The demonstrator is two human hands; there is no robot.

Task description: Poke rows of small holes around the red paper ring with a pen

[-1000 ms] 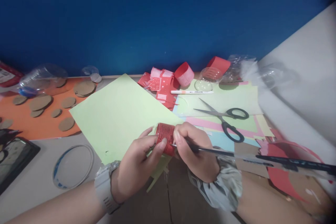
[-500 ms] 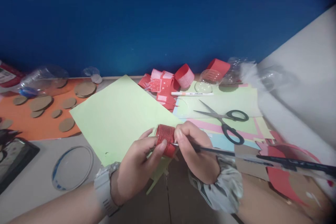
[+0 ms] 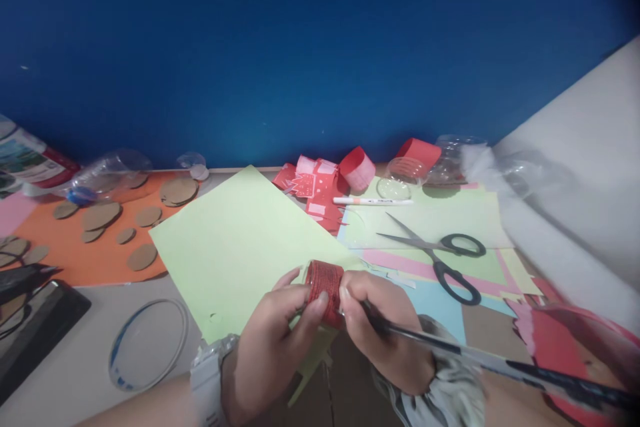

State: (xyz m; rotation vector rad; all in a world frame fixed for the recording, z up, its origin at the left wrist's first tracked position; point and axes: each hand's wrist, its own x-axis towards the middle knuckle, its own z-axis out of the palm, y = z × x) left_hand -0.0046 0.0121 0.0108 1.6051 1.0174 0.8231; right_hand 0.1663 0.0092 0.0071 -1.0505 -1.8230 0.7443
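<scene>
Between the thumb and fingers of my left hand (image 3: 265,340) is a small red paper roll (image 3: 326,278), its surface covered with dark line markings. My right hand (image 3: 390,323) is closed around a pen (image 3: 430,339) with black and clear sections. The pen's tip is close to the roll's right side, largely hidden by my fingers; I cannot tell whether it touches. Below the roll hangs a narrow strip of green paper (image 3: 303,380). Behind my hands lies a large light-green sheet (image 3: 240,233).
Scissors (image 3: 443,253) lie spread over coloured papers on the right. A white marker (image 3: 373,201) and red paper pieces (image 3: 327,203) are at the back. Cardboard discs (image 3: 101,215) rest on orange paper at left, near a clear ring (image 3: 149,345) and a bottle (image 3: 35,157).
The camera view has tilted, so everything sits lower and slightly further right in the picture. My hands keep the same hold, and the pen tip stays by the roll.
</scene>
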